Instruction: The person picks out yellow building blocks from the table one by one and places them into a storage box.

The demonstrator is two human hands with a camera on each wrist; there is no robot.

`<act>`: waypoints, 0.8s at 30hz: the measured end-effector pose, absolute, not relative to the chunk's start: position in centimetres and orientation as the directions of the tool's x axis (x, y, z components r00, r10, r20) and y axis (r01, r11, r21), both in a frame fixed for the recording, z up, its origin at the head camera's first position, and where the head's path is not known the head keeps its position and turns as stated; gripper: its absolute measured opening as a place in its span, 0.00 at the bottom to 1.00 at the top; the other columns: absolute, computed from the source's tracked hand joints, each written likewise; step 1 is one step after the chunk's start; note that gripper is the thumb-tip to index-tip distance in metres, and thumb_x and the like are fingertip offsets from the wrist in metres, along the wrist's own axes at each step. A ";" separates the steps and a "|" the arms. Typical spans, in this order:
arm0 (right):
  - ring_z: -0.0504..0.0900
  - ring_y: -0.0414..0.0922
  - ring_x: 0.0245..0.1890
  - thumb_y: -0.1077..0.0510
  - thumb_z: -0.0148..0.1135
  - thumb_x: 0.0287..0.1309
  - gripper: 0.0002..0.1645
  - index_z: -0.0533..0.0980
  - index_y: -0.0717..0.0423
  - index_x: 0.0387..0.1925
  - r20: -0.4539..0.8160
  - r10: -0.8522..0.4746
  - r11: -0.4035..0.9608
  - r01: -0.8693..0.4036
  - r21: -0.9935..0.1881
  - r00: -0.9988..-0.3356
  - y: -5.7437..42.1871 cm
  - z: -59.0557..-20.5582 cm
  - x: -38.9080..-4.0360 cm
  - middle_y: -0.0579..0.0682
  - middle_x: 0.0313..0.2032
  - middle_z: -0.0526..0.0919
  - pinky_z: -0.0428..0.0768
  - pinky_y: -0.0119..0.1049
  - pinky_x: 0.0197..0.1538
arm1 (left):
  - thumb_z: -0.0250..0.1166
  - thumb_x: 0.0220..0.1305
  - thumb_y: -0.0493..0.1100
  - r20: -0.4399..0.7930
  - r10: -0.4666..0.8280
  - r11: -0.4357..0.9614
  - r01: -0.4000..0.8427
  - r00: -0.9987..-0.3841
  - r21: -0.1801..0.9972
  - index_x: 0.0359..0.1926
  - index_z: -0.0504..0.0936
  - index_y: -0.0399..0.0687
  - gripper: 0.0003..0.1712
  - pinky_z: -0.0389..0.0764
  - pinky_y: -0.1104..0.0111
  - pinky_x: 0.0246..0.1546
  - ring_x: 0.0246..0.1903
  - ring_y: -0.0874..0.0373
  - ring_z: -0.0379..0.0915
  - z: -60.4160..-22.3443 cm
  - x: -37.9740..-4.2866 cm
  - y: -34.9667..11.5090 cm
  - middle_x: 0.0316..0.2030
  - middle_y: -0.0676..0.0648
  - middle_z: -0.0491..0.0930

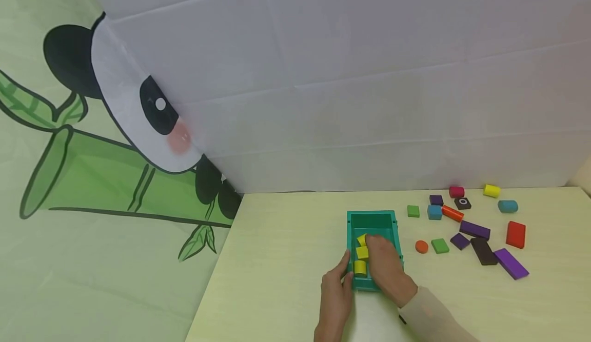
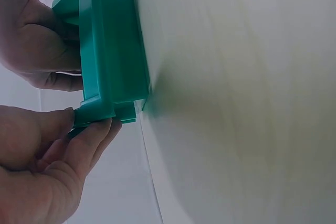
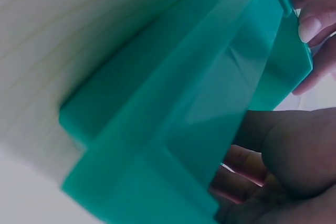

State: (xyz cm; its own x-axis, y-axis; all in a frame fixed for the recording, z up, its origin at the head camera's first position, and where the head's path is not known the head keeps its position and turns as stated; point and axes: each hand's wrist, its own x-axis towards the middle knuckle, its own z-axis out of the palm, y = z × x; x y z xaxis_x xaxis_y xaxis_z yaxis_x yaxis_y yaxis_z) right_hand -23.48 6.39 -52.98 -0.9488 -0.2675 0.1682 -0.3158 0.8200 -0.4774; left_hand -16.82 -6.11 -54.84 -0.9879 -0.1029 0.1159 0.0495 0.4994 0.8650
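Observation:
A green plastic bin (image 1: 373,219) sits on the table. My left hand (image 1: 335,295) grips its near left rim, thumb on one side and fingers on the other, as the left wrist view shows. Reaching down into the bin, my right hand (image 1: 387,266) has its fingertips at a tilted yellow block (image 1: 362,240). A second yellow block (image 1: 362,253) and a yellow cylinder (image 1: 360,268) stand in a row nearer to me, along the bin's left side. In the right wrist view the bin wall (image 3: 210,114) hides the fingertips of the right hand (image 3: 283,166).
Right of the bin lie scattered blocks, among them a green square (image 1: 440,245), an orange disc (image 1: 421,246), a purple bar (image 1: 511,263), a black bar (image 1: 484,251), a red block (image 1: 515,234) and a yellow cylinder (image 1: 491,190). A white cloth (image 1: 346,101) hangs behind the table.

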 end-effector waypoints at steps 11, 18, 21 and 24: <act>0.75 0.47 0.32 0.74 0.53 0.53 0.14 0.74 0.65 0.43 0.170 -0.251 0.790 -0.303 -0.533 -0.953 6.6 -51.6 -23.2 0.55 0.35 0.79 0.81 0.44 0.38 | 0.57 0.61 0.31 0.068 -0.119 0.493 0.001 -0.991 0.870 0.62 0.65 0.55 0.30 0.67 0.64 0.56 0.55 0.64 0.59 -54.7 -16.9 -6.1 0.57 0.55 0.65; 0.75 0.51 0.42 0.73 0.52 0.53 0.16 0.75 0.63 0.44 0.240 -0.213 0.743 -0.317 -0.589 -0.947 7.4 -50.5 -23.2 0.56 0.42 0.79 0.79 0.51 0.45 | 0.57 0.61 0.31 0.046 -0.122 0.487 -0.020 -0.991 0.873 0.62 0.64 0.55 0.29 0.68 0.63 0.55 0.55 0.63 0.59 -54.9 -16.9 -6.1 0.58 0.55 0.65; 0.75 0.52 0.44 0.73 0.57 0.50 0.17 0.75 0.61 0.44 0.292 -0.205 0.725 -0.345 -0.596 -0.934 8.0 -50.0 -23.4 0.56 0.42 0.79 0.79 0.51 0.45 | 0.56 0.61 0.31 0.042 -0.126 0.488 -0.025 -0.991 0.872 0.62 0.65 0.56 0.29 0.68 0.63 0.55 0.55 0.63 0.59 -55.0 -16.9 -6.1 0.58 0.55 0.65; 0.74 0.53 0.47 0.71 0.59 0.50 0.18 0.75 0.60 0.45 0.300 -0.185 0.711 -0.338 -0.617 -0.936 8.8 -49.3 -23.5 0.56 0.45 0.78 0.77 0.53 0.48 | 0.57 0.61 0.32 0.042 -0.127 0.490 -0.026 -0.991 0.871 0.62 0.65 0.56 0.29 0.68 0.63 0.55 0.55 0.63 0.59 -54.9 -16.9 -6.0 0.58 0.55 0.65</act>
